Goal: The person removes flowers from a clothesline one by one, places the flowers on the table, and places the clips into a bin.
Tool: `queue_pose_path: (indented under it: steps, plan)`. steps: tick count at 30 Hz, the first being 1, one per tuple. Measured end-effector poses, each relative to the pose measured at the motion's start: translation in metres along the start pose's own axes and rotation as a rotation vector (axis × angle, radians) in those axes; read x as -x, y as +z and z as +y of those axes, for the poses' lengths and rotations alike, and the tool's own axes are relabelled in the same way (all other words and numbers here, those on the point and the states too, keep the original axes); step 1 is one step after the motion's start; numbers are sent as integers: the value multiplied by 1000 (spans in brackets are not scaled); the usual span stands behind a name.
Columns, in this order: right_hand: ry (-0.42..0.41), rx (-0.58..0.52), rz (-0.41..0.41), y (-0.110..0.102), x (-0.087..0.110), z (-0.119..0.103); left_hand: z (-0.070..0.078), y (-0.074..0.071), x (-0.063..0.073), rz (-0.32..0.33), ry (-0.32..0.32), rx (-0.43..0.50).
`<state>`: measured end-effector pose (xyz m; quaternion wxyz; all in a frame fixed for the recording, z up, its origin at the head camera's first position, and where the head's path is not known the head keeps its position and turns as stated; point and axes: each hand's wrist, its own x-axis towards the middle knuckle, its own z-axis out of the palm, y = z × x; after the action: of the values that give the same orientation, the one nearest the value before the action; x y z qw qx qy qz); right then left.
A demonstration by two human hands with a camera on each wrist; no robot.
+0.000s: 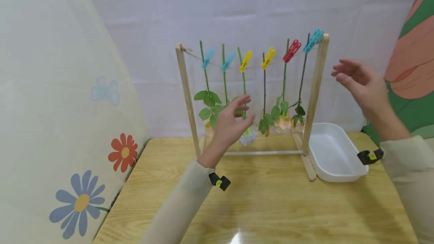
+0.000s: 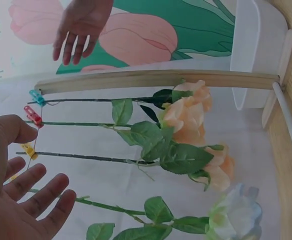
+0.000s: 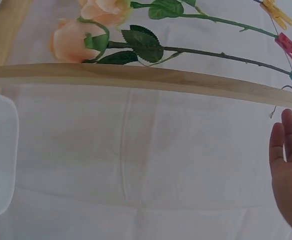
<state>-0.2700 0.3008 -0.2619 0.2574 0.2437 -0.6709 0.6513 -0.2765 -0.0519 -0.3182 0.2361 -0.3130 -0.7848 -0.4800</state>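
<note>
Several artificial roses hang head down from a string, each stem held by a plastic clothespin. Blue, yellow and red clothespins (image 1: 292,51) line the string between the posts of a wooden frame (image 1: 318,86). My left hand (image 1: 232,123) is raised in front of the frame, fingers spread and holding nothing. In the head view it hides part of the roses on the left. A pale blue-white rose (image 2: 234,212) and peach roses (image 2: 185,117) show in the left wrist view. Beyond the right post, my right hand (image 1: 364,87) hovers with fingers extended, apart from the frame.
A white plastic basin (image 1: 332,153) stands on the wooden table (image 1: 264,202), beside the frame's right foot. White cloth (image 1: 237,6) hangs behind. Printed flower panels (image 1: 81,202) stand along the left side, with a green and pink one (image 1: 410,59) at the right.
</note>
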Motion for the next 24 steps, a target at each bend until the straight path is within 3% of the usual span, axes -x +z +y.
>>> queue_pose_path:
  steps: [6, 15, 24]
  plan:
    - [-33, -155, 9, 1, -13, -6, 8, 8, -12, -21, -36, 39]
    - [-57, -218, 22, 3, -30, -14, 16, 20, -29, -38, -78, 103]
    - [8, -151, 20, 4, -44, -21, 20, 35, -46, -71, -67, 148]
